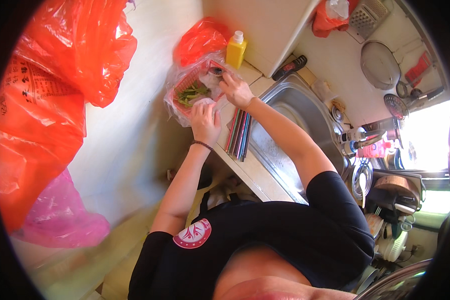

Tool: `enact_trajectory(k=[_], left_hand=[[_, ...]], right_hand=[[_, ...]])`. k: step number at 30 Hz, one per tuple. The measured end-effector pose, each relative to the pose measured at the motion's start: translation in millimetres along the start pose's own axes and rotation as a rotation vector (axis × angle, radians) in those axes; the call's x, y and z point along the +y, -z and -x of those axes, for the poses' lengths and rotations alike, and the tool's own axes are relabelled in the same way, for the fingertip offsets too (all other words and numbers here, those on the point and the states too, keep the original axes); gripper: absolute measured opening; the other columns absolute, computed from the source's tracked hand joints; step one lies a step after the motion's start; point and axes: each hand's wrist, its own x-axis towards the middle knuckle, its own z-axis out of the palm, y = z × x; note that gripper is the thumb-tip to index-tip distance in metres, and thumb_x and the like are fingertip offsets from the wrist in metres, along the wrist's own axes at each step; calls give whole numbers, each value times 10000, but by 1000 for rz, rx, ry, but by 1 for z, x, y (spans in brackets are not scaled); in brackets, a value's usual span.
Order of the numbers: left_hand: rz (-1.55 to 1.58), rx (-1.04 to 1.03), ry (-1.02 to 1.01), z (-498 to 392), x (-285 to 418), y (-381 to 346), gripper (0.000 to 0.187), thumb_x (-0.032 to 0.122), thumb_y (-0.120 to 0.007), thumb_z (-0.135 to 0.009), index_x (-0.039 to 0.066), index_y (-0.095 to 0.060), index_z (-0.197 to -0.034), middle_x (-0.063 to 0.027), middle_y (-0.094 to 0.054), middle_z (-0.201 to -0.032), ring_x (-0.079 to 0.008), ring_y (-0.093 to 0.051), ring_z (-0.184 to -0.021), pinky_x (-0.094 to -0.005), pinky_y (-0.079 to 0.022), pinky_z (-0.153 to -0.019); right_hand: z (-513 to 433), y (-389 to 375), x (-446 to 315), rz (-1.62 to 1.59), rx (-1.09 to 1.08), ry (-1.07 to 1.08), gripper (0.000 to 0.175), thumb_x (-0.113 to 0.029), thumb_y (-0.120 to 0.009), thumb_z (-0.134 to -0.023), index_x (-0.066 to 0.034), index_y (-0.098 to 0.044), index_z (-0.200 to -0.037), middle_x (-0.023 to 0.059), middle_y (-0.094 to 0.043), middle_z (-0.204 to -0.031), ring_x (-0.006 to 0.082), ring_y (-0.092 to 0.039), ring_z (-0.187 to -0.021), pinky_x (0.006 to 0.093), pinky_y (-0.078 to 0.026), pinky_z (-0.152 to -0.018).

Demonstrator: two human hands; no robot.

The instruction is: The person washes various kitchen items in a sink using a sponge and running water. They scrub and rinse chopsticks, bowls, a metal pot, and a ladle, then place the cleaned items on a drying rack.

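A red plastic basket (179,88) sits on the tiled counter inside a clear plastic bag (171,108). Green leafy vegetables (192,93) lie in it, with a small dark round item (216,70) at its far right corner. My left hand (205,122), a braided bracelet at its wrist, grips the bag at the basket's near edge. At the right side my right hand (235,90) pinches the bag close to the dark item. Its fingertips are partly hidden by the film. Just below the right hand, a bundle of coloured chopsticks (239,135) lies on the counter.
Behind the basket stand a red plastic bag (202,41) and a yellow bottle (236,50) with a white cap. The steel sink (285,150) and its faucet (371,138) are to the right. Large red bags (52,123) hang at left. Strainers (380,64) hang on the wall.
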Motion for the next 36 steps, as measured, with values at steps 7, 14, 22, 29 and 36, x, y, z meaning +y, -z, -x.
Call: enact_trajectory(k=[7, 14, 22, 29, 36], left_hand=[[-196, -76, 54, 19, -22, -26, 323, 93, -593, -702, 108, -543, -1020, -48, -576, -990, -222, -522, -849, -364, -362, -744], [-232, 32, 60, 18, -24, -35, 304, 64, -556, -715, 138, -586, -1008, -13, -596, -828, -196, -516, -780, -347, -340, -708], [-237, 21, 78, 17, -22, -32, 295, 61, -529, -714, 152, -591, -988, 20, -617, -946, -179, -516, -787, -333, -337, -708], [-255, 30, 111, 16, -23, -37, 337, 49, -539, -701, 150, -581, -1020, -4, -612, -944, -196, -521, -800, -342, -346, -708], [-140, -27, 102, 15, -21, -29, 325, 67, -578, -684, 95, -581, -1007, -74, -599, -949, -255, -521, -912, -397, -361, -823]], right_hand=[[2, 9, 3, -43, 151, 9, 122, -15, -535, -638, -29, -504, -755, 161, -505, -1098, 295, -554, -817, 365, -499, -615], [2, 9, 5, -51, 148, -102, 129, -15, -545, -619, -17, -484, -733, 181, -495, -1136, 280, -553, -787, 356, -493, -642], [-7, 9, 11, -23, 136, -87, 86, -21, -530, -650, -14, -492, -727, 181, -506, -1129, 299, -560, -784, 373, -487, -677], [-8, 0, 8, -150, 161, -180, 117, 4, -549, -649, -15, -518, -760, 181, -577, -946, 329, -575, -751, 373, -489, -644], [-13, 45, 34, -1686, 175, -1161, 88, 39, -556, -760, 40, -524, -841, 151, -596, -822, 235, -609, -687, 298, -528, -606]])
